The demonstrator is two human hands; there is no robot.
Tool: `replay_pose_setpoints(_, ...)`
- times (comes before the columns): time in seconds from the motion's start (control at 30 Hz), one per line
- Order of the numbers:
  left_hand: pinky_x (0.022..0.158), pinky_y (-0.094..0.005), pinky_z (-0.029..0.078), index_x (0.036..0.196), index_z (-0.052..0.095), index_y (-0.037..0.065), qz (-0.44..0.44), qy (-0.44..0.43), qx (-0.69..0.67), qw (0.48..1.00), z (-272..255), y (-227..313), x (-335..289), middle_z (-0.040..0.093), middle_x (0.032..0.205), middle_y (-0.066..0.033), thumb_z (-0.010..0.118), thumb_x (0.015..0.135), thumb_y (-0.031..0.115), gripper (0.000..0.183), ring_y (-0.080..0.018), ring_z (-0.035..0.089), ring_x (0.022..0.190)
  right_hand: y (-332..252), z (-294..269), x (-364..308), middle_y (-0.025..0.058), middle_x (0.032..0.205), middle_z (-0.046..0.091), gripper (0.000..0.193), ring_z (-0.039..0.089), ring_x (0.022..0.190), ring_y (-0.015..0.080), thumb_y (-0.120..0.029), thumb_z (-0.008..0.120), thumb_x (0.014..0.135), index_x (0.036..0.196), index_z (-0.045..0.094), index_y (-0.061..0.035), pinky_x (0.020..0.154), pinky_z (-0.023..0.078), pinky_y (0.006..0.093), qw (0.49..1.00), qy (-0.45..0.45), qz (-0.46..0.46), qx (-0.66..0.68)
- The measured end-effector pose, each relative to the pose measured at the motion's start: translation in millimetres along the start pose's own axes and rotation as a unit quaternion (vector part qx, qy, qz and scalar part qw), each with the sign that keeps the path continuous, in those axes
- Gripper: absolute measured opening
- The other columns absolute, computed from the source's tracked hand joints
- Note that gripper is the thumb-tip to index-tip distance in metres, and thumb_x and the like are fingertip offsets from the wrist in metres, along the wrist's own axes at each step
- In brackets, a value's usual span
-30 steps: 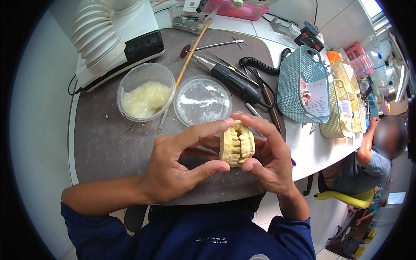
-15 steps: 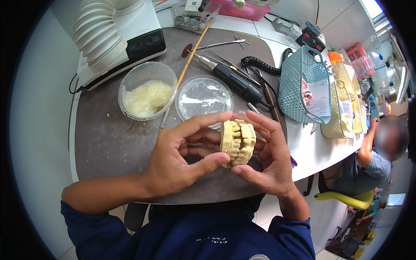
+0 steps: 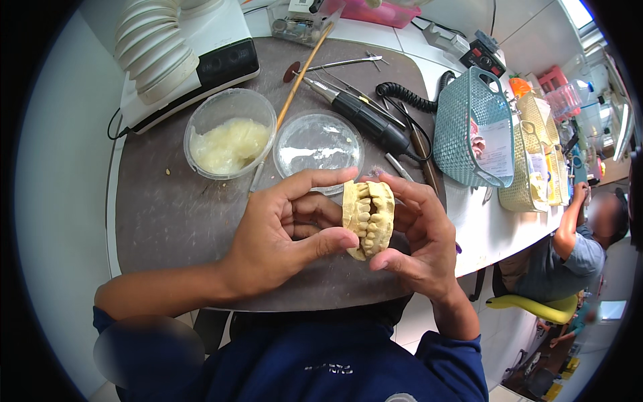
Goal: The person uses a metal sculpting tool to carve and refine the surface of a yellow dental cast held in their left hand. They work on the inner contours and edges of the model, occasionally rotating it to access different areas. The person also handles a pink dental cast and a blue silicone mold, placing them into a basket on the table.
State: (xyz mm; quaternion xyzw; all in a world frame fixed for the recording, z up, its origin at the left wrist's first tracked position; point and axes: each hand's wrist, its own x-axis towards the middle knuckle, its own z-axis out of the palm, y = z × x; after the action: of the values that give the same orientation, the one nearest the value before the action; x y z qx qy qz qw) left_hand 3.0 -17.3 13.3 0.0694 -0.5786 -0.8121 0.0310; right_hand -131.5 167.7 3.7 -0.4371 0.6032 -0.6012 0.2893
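Steadying the paired yellowish dental casts (image 3: 382, 224) above the near part of the bench (image 3: 174, 221), I had the left hand (image 3: 268, 224) clamped on one half and the right hand (image 3: 429, 251) on the other. Doing it well, I judged, took light, even pressure, lest the halves slip. The scratched grey bench bore a tub (image 3: 221, 107), a lid (image 3: 318, 144) and a handpiece (image 3: 368, 120); a co-worker (image 3: 577, 254) sat well off rightward.

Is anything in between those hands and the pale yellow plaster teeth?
Nothing visible is: the left hand and right hand both touch the pale yellow plaster teeth directly. The clear, round plastic lid lies beyond them, not in between.
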Motion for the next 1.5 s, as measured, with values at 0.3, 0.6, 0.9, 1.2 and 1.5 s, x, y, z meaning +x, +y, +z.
replay_pose_setpoints(0.3, 0.086, -0.03, 0.058, 0.145, 0.037, -0.003, -0.007, 0.0, -0.003, 1.0, -1.3, -2.8, 2.7, 0.066, 0.115, -0.0169, 0.071, 0.091, 0.014, 0.066, -0.0186, 0.066, 0.105, 3.0, 2.4, -0.1, 0.0178, 0.144, 0.045, 0.084, 0.066, 0.103, 0.0193, -0.017, 0.088, 0.071, 0.14, 0.044, 0.0006, 0.084, 0.058, 0.032, 1.0, 0.017, -0.011, -0.013)
replay_pose_setpoints(0.6, 0.088, -0.0289, 0.057, 0.144, 0.037, -0.002, -0.014, 0.006, -0.007, 1.0, -1.8, -1.6, 2.8, 0.068, 0.112, -0.0154, 0.073, 0.089, 0.011, 0.067, -0.0174, 0.067, 0.102, 1.1, 2.6, 1.9, 0.0187, 0.139, 0.047, 0.085, 0.067, 0.099, 0.019, -0.023, 0.088, 0.069, 0.14, 0.047, 0.0001, 0.081, 0.059, 0.0303, 0.996, 0.034, -0.031, -0.075)
replay_pose_setpoints(0.9, 0.091, -0.0303, 0.056, 0.136, 0.04, 0.001, -0.017, 0.059, 0.001, 0.998, 4.2, 4.8, -0.7, 0.069, 0.105, -0.0159, 0.078, 0.083, 0.004, 0.065, -0.0181, 0.068, 0.1, 3.1, 7.5, 1.4, 0.021, 0.129, 0.059, 0.069, 0.07, 0.095, 0.0215, -0.013, 0.086, 0.072, 0.132, 0.056, 0.0035, 0.08, 0.06, 0.0325, 0.985, 0.055, -0.095, -0.13)
replay_pose_setpoints(1.2, 0.088, -0.0294, 0.056, 0.129, 0.04, -0.001, 0.045, 0.077, 0.025, 0.996, 8.9, -4.7, -3.0, 0.071, 0.101, -0.0192, 0.075, 0.086, 0.001, 0.056, -0.0184, 0.07, 0.097, -7.8, 5.9, 3.5, 0.024, 0.126, 0.061, 0.052, 0.07, 0.099, 0.0259, -0.009, 0.077, 0.083, 0.131, 0.059, 0.0016, 0.078, 0.061, 0.0328, 0.962, 0.061, -0.143, -0.226)
replay_pose_setpoints(1.5, 0.092, -0.0309, 0.056, 0.13, 0.038, -0.001, 0.081, 0.051, 0.023, 0.995, 7.1, -7.1, -4.1, 0.068, 0.108, -0.0215, 0.066, 0.094, 0.005, 0.046, -0.0202, 0.068, 0.102, -6.6, 6.9, 1.1, 0.0244, 0.126, 0.06, 0.047, 0.069, 0.103, 0.0258, -0.005, 0.074, 0.085, 0.129, 0.06, 0.0024, 0.08, 0.061, 0.0317, 0.981, 0.067, -0.102, -0.149)
